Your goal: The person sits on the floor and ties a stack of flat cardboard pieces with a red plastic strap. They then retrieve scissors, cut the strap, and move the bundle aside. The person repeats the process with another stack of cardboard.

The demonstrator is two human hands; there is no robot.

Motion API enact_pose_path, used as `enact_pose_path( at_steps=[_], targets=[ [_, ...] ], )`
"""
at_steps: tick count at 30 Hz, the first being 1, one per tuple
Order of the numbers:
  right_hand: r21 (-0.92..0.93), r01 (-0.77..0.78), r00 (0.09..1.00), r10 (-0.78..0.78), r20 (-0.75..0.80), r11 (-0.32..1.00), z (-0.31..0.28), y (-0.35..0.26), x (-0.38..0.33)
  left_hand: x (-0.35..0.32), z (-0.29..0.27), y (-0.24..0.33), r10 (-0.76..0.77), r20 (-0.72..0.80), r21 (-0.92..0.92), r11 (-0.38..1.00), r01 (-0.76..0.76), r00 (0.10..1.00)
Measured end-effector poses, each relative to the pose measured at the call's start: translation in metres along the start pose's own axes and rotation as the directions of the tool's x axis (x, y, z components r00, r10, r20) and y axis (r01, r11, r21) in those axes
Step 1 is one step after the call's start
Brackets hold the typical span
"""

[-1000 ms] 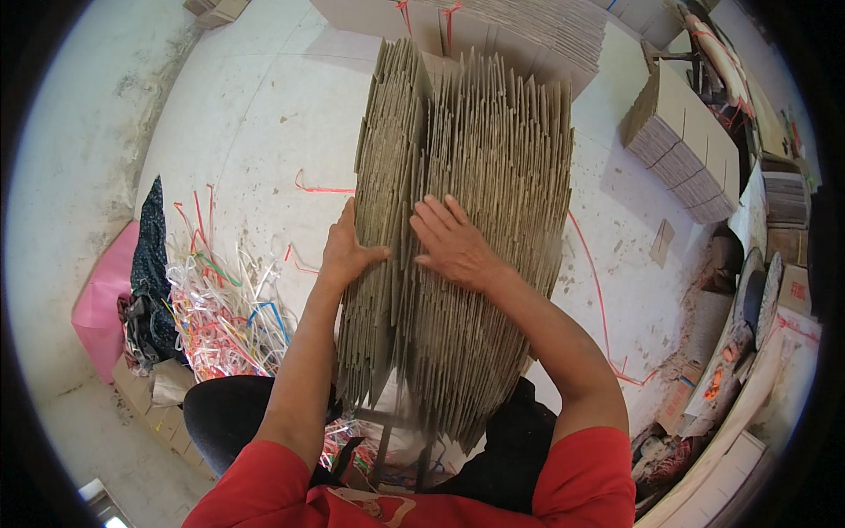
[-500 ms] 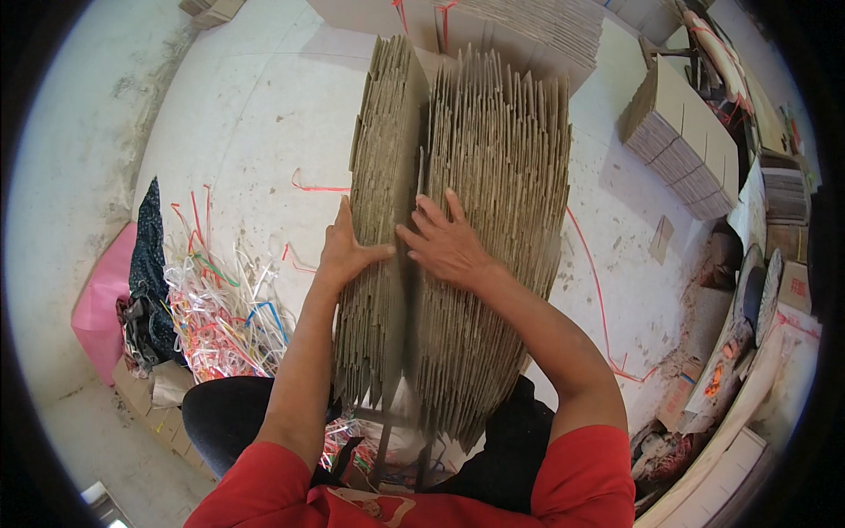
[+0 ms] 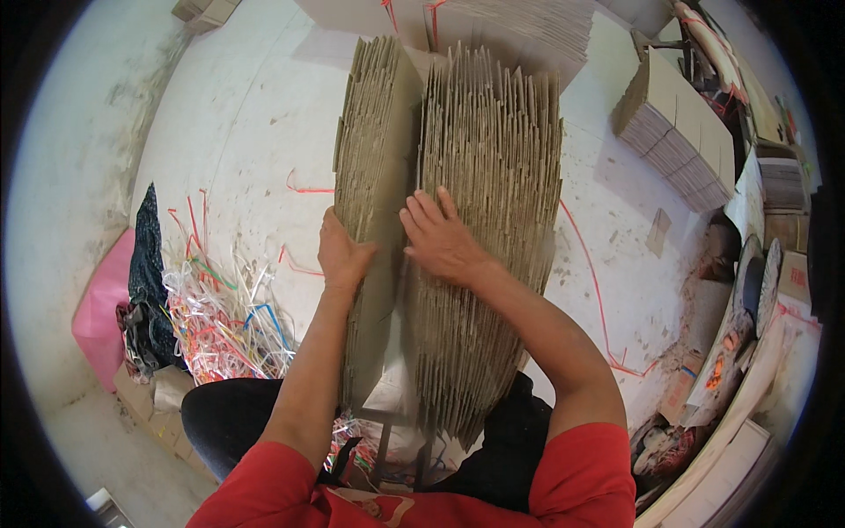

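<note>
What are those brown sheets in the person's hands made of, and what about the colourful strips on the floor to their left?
The brown sheets look like corrugated cardboard: matte tan, with ragged layered edges showing where they stand packed together. The left hand grips a separated bundle of the same stuff. The colourful strips seem to be plastic strapping: thin, glossy, curling bands in red, white and blue, though coated paper cannot be ruled out.

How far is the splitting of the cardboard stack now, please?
Done: a thin left bundle of flat brown cardboard sheets stands apart. In hand: left hand grips it; right hand presses the thicker remaining stack. Left: that stack looks undivided.
</note>
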State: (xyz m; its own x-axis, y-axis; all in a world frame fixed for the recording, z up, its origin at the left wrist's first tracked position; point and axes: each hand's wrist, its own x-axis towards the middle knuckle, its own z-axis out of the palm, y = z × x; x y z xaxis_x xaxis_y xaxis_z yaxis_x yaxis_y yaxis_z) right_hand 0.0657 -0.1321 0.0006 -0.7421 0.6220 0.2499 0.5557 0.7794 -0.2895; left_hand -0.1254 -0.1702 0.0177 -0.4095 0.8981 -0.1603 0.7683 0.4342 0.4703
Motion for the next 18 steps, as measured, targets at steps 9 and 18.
enact_pose_path(
  at_steps=[9,18],
  targets=[
    [0.071,0.007,1.0,-0.006,-0.013,0.997,-0.002,0.0,0.0,-0.048,0.006,0.012,-0.042,-0.098,-0.012,0.999,0.041,0.994],
    [0.014,0.018,1.0,-0.018,-0.013,1.0,0.003,0.001,-0.003,-0.035,-0.015,-0.008,-0.091,-0.147,-0.064,0.995,0.082,0.985]
  ],
)
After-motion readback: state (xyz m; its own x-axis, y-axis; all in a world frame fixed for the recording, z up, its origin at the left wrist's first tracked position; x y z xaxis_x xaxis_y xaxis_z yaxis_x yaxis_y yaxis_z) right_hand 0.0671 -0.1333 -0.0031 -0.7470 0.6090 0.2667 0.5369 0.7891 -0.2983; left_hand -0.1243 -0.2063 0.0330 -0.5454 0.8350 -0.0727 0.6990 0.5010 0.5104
